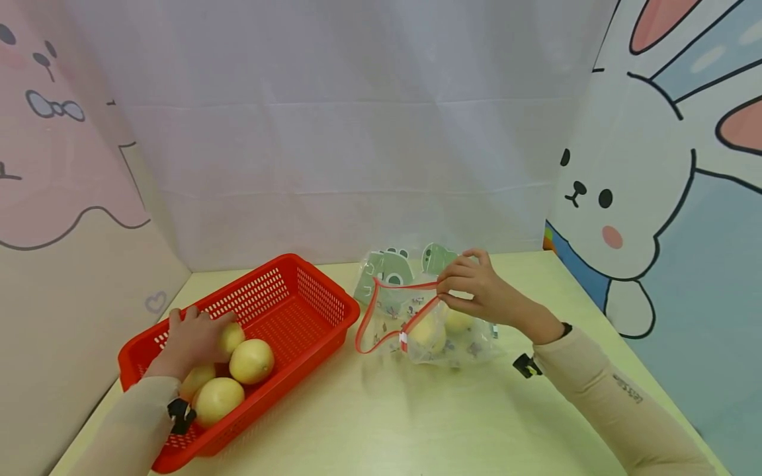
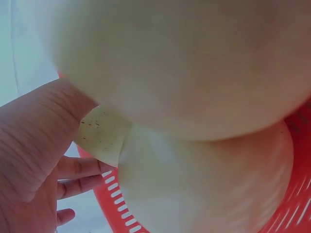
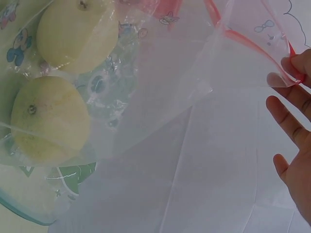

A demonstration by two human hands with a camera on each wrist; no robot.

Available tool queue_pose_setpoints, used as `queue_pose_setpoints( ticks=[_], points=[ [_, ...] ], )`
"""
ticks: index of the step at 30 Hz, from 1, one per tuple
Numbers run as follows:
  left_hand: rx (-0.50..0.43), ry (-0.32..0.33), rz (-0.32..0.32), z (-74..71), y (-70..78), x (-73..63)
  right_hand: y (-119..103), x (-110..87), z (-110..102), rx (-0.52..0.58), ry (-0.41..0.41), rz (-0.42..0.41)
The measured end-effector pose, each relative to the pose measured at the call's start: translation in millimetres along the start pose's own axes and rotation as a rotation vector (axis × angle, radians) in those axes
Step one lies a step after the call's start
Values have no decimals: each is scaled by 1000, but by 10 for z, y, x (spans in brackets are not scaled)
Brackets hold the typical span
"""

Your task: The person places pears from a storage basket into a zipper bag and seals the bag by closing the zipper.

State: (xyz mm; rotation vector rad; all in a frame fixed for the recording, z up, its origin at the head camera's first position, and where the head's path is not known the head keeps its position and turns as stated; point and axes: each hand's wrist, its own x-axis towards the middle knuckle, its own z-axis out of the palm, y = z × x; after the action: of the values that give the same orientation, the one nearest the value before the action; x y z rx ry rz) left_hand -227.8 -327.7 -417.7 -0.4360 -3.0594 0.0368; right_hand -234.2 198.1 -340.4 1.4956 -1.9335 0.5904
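Note:
My left hand (image 1: 192, 340) reaches into a red basket (image 1: 324, 340) and grips a pale yellow pear (image 1: 231, 338). In the left wrist view, its fingers lie against a speckled pear (image 2: 103, 136), partly hidden by the larger pears in front. Other pears (image 1: 251, 361) sit beside the hand at the basket's near end. My right hand (image 1: 485, 291) pinches the red-trimmed edge of a clear zip bag (image 1: 464, 354), holding its mouth raised and parted. Inside the bag lie two pears (image 3: 51, 119). A white slider (image 1: 403, 340) sits on the red zip strip.
Green cartoon-printed plastic packaging (image 1: 389, 268) lies behind the clear bag near the back wall (image 1: 369, 145). The pale yellow table (image 1: 381, 416) runs between printed side walls. Raised perforated walls surround the basket's contents.

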Motion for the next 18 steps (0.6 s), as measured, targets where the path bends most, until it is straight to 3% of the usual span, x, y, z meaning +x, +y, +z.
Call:
queue_pose_setpoints(
  ticks=[18],
  points=[
    [4, 105, -26, -277, -18, -59, -4, 1, 2, 4, 3, -4]
  ],
)
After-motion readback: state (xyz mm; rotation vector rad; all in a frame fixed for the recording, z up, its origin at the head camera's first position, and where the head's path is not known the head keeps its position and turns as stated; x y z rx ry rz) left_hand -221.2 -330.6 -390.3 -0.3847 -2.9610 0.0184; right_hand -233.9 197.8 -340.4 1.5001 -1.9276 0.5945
